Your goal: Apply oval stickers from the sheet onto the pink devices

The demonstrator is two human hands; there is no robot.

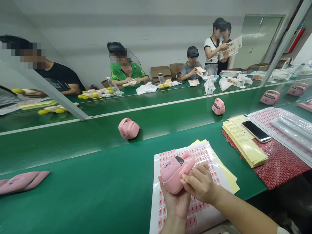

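Observation:
A rounded pink plastic device [172,172] with a loop handle, a dark window and a small printed picture rests tilted in my left hand [176,203], whose fingers wrap round its underside. My right hand [201,182] is closed, thumb and fingertips pinched against the device's side at a small oval sticker [185,172]. The fingers partly cover that sticker. Beneath both hands lies a white sheet [157,182] with rows of pink oval stickers, on top of yellow paper [227,180].
On the green belt beyond stand similar pink devices [129,128], [218,106]. To the right are yellow sticker sheets [246,146], a phone [256,131] and red bubble wrap [280,159]. A pink object [23,182] lies far left. Several people work across the belt.

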